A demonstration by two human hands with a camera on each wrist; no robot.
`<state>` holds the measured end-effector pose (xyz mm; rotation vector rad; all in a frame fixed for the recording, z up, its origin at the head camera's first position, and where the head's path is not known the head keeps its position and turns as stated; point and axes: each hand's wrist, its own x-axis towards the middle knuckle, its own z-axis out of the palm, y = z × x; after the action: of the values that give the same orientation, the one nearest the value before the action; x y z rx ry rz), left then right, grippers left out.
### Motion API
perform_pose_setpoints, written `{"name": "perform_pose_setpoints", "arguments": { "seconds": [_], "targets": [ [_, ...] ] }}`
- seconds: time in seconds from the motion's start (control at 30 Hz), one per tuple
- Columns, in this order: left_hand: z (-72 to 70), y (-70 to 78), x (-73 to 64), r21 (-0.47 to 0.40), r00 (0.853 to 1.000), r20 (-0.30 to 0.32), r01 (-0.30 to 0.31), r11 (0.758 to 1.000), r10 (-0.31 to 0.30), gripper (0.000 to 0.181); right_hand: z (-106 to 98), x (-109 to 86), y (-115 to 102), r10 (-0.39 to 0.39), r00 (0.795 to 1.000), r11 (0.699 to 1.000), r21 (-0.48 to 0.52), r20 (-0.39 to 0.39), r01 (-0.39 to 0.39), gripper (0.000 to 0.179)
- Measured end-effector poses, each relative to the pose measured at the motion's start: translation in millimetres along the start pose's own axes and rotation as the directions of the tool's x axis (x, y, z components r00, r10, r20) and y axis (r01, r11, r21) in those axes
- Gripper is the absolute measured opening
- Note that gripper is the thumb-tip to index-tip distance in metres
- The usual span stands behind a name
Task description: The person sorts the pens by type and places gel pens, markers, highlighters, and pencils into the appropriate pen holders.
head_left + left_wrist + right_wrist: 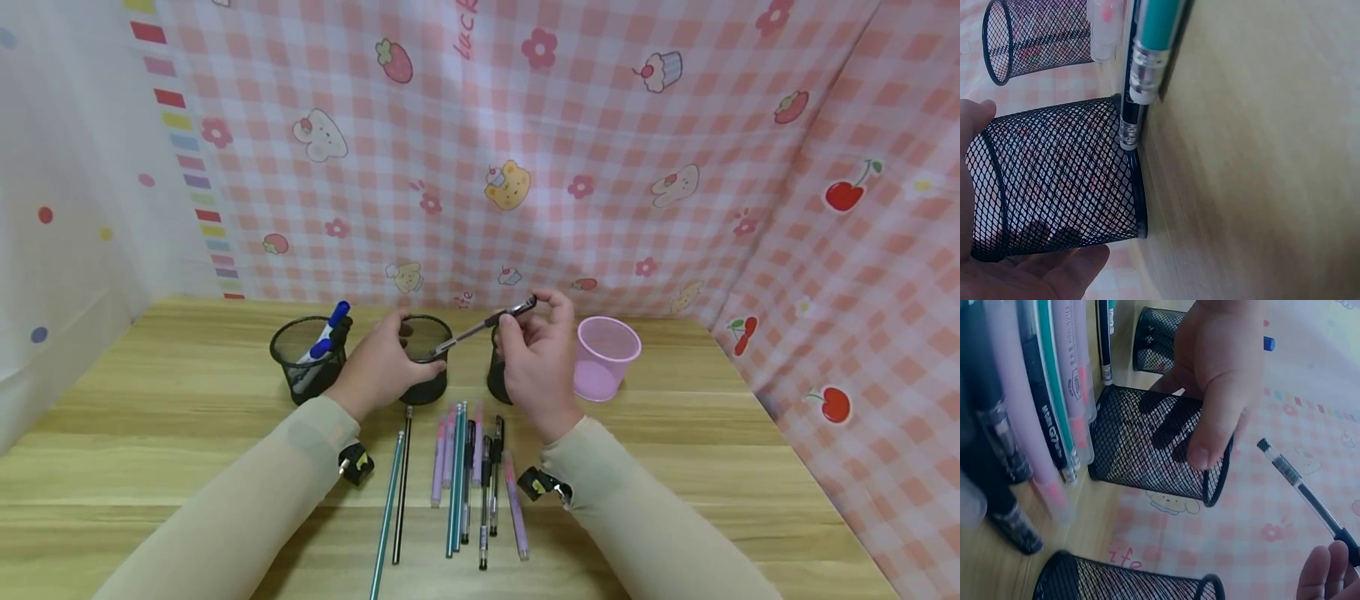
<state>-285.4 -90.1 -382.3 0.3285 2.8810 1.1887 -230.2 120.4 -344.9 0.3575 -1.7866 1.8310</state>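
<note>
My left hand [378, 365] grips a black mesh pen cup [429, 393], thumb on the near side and fingers round the back. The cup stands upright on the table, and its mesh wall fills much of the left wrist view. In my right hand [542, 371] a clear-barrelled black gel pen [471, 332] is pinched near its capped end. The pen slants down to the left, its free end at the cup's rim in the head view. Another black mesh cup [497, 379] is partly hidden behind my right hand.
At the left stands a black mesh cup [279, 350] with blue and black markers [321, 347]. A pink cup [600, 383] is on the right. Teal pencils [387, 512], a black pencil [402, 492], purple highlighters [516, 512] and black gel pens [484, 508] lie in front.
</note>
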Motion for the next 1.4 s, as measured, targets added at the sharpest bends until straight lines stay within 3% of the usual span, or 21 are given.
{"name": "perform_pose_setpoints", "arguments": {
  "seconds": [0.17,0.53,1.13,1.4],
  "targets": [
    [1.3,-1.5,0.5,0.006,1.000,-0.013,-0.011,1.000,0.011,0.111,9.5,-0.1,4.6,-0.006,1.000,0.999,-0.034,-0.027,0.005,0.036],
    [2.6,-2.1,0.9,0.024,1.000,-0.021,-0.003,1.000,0.003,0.110,16.9,-3.9,12.7,0.064,0.996,0.991,-0.121,0.061,-0.057,0.033],
    [4.0,-3.7,1.5,0.008,1.000,-0.017,-0.005,1.000,0.005,0.104,21.1,-7.3,18.9,0.094,0.993,0.965,-0.250,0.075,-0.073,0.028],
    [3.3,-3.7,3.2,0.017,1.000,-0.023,-0.009,1.000,0.010,0.105,25.4,-7.6,20.8,0.086,0.994,0.963,-0.262,0.063,-0.066,0.024]
  ]
}}
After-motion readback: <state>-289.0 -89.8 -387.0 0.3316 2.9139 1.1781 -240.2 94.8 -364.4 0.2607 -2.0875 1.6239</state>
